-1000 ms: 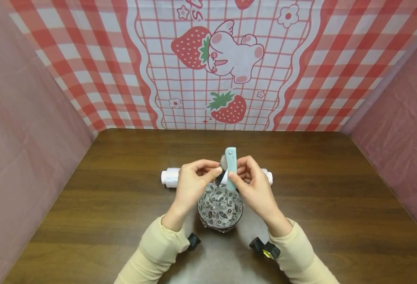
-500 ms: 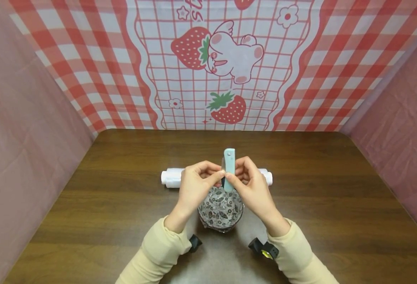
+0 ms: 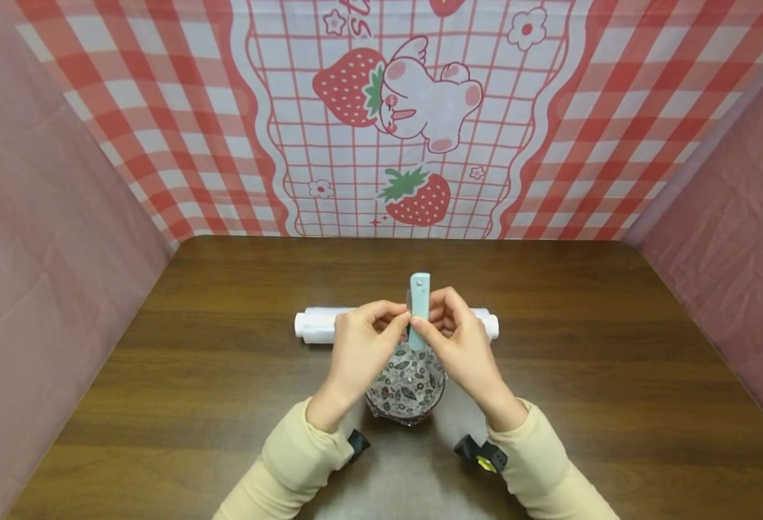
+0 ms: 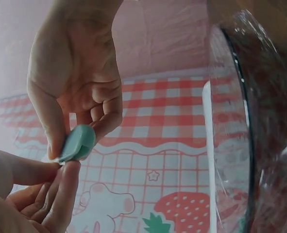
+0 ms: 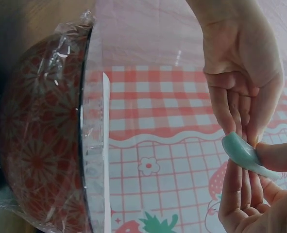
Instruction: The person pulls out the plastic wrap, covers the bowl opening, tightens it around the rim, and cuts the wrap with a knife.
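A folding knife with a mint-green handle (image 3: 421,300) stands upright between the hands, above the bowl's far side in the head view. My right hand (image 3: 464,347) pinches the handle, thumb on its near face and fingers behind. The left hand (image 3: 362,350) pinches the blade side with thumb and fingertips; only a thin grey strip of blade shows along the handle's left edge. Below the hands is a bowl (image 3: 407,393) with a dark leaf pattern inside, covered by clear plastic wrap. The right wrist view shows the bowl's reddish patterned outside (image 5: 41,126) with wrap clinging to it.
Behind the hands a white roll of plastic wrap (image 3: 319,326) lies crosswise on the brown wooden table (image 3: 193,375). A red-and-white checked strawberry cloth (image 3: 420,108) hangs at the back. Pink cloths (image 3: 50,180) hang on both sides.
The blade has folded in against the handle, so its dark and grey part no longer sticks out to the left. The left hand has moved slightly right, closer to the handle.
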`<state>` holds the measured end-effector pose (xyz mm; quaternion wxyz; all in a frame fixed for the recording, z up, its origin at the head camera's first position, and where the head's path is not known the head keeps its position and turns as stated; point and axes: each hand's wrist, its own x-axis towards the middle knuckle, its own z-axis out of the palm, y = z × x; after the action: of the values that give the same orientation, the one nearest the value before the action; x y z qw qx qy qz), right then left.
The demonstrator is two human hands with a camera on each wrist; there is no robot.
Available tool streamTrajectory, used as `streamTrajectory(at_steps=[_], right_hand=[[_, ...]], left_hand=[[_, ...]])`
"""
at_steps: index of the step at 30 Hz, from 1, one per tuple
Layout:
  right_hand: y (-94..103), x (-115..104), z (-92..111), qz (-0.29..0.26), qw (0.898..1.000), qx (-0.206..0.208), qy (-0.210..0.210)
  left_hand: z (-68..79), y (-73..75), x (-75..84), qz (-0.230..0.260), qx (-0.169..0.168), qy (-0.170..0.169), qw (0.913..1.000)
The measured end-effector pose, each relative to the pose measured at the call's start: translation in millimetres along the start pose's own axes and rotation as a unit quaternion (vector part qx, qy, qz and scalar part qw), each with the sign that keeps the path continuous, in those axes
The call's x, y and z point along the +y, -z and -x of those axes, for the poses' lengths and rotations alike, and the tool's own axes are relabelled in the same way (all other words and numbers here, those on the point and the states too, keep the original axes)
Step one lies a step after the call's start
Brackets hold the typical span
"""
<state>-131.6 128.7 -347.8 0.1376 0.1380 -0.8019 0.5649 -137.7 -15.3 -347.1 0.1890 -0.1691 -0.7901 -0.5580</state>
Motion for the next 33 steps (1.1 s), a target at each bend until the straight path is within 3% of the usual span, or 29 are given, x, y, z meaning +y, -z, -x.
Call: streamTrajectory(at_steps=[5, 12, 16, 21, 25, 30, 33], right_hand=[[-1.2, 0.9, -1.4, -0.005, 1.000, 0.001, -0.001], [-1.9, 1.5, -2.6, -0.005, 1.000, -0.003, -0.005], [-0.3, 2.1, -3.9, -0.009, 1.000, -0.011, -0.012], [6.3, 3.1, -4.5, -0.016, 0.998, -0.037, -0.037], [17.0, 6.8, -3.8, 0.006, 0.998, -0.047, -0.052], [38.7, 15.9, -1.5, 0.076, 0.995, -0.045, -0.057], [56.3, 21.6, 0.9, 0.134, 0.987, -0.067, -0.060]], left_hand=[[3.0, -3.0, 0.0, -0.085, 0.037, -0.070, 0.9933], [2.6, -2.4, -0.4, -0.090, 0.040, -0.081, 0.9919], [0.0, -0.5, -1.7, -0.076, 0.016, -0.074, 0.9943], [-4.2, 4.3, -4.4, -0.026, -0.065, -0.027, 0.9972], [-5.8, 8.3, -10.1, -0.029, -0.114, 0.000, 0.9930], [-6.9, 15.4, -18.0, -0.056, -0.109, -0.006, 0.9924], [-7.1, 21.1, -21.4, -0.074, -0.097, 0.001, 0.9925]])
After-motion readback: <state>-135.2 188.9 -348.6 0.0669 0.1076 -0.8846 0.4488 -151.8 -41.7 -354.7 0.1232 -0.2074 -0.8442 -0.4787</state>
